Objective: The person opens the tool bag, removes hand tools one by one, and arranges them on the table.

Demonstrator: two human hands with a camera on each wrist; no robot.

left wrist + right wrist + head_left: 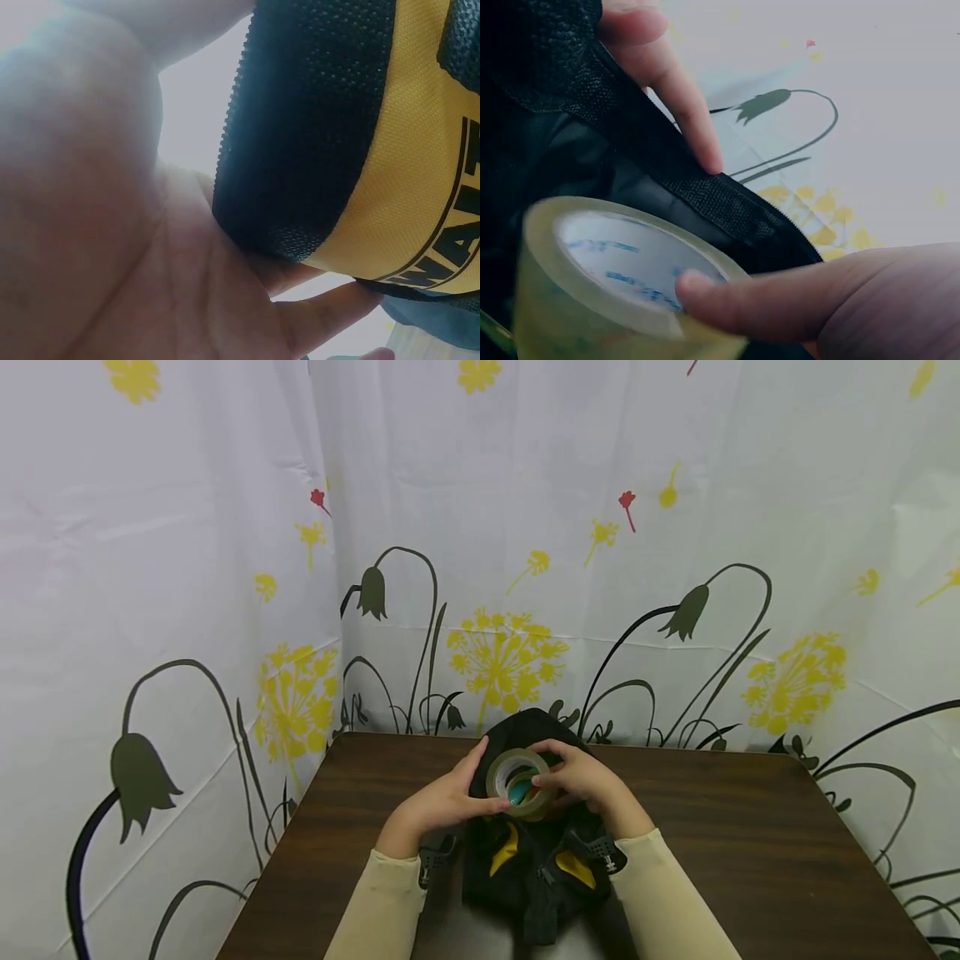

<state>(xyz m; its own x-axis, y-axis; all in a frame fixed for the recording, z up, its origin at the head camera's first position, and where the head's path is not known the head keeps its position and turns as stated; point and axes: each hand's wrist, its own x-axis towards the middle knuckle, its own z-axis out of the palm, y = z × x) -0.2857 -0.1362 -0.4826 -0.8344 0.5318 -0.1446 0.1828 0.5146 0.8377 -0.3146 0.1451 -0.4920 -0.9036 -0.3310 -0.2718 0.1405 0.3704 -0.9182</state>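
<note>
A black and yellow zip-top tool bag stands on the table, its mouth spread. My left hand grips the bag's side; in the left wrist view the bag's yellow panel carries black lettering, with my palm and fingers around that side. At the mouth my right hand holds a roll of clear packing tape. One digit is hooked into the white core in the right wrist view; the other fingers' grip is hidden there. A teal item shows through the core, its kind unclear.
The dark wood table extends to both sides of the bag. Behind it hangs a white curtain printed with flowers, close to the table's back edge. Black straps lie at the bag's near side.
</note>
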